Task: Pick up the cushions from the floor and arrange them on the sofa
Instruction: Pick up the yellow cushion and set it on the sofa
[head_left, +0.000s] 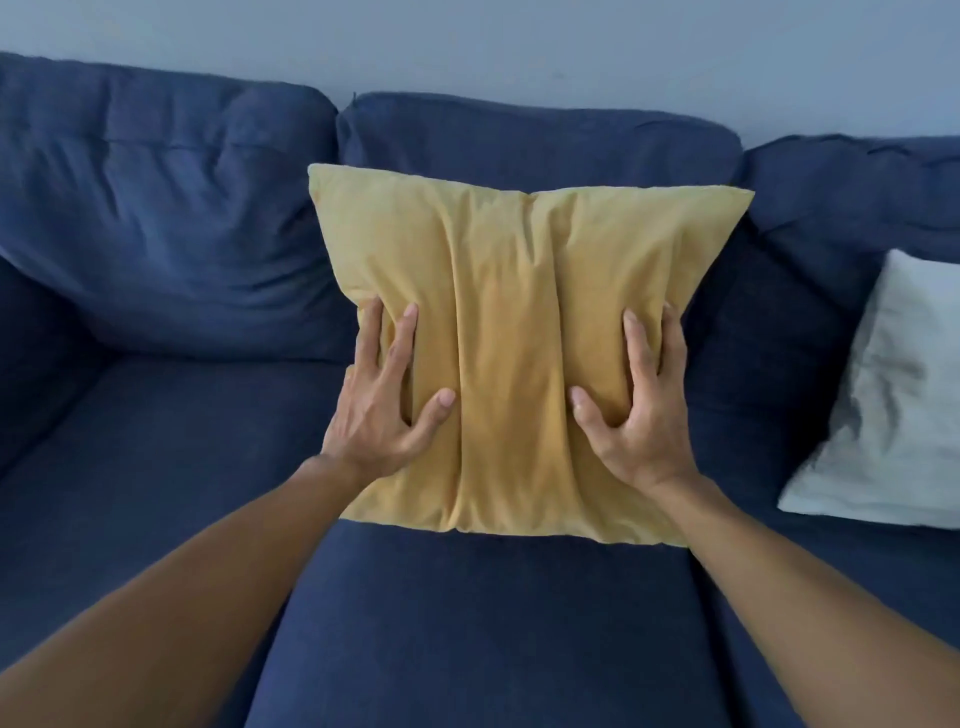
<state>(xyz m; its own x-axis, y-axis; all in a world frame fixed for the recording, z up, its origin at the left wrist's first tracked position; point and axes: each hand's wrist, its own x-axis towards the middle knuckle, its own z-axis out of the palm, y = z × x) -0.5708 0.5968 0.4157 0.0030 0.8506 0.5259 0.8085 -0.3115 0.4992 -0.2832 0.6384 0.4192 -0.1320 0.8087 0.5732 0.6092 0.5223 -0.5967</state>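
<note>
A yellow cushion (514, 322) stands upright on the middle seat of the dark blue sofa (156, 467), its top leaning against the middle back cushion. My left hand (382, 402) grips its left side and my right hand (636, 410) grips its right side, thumbs on the front, fingers pressed into the fabric. The cushion is squeezed into vertical folds between them. A white cushion (893, 405) leans on the right seat against the sofa back.
The sofa's left seat (145, 519) and left back cushion (156, 208) hold nothing. A pale wall (519, 47) runs behind the sofa. The floor is out of view.
</note>
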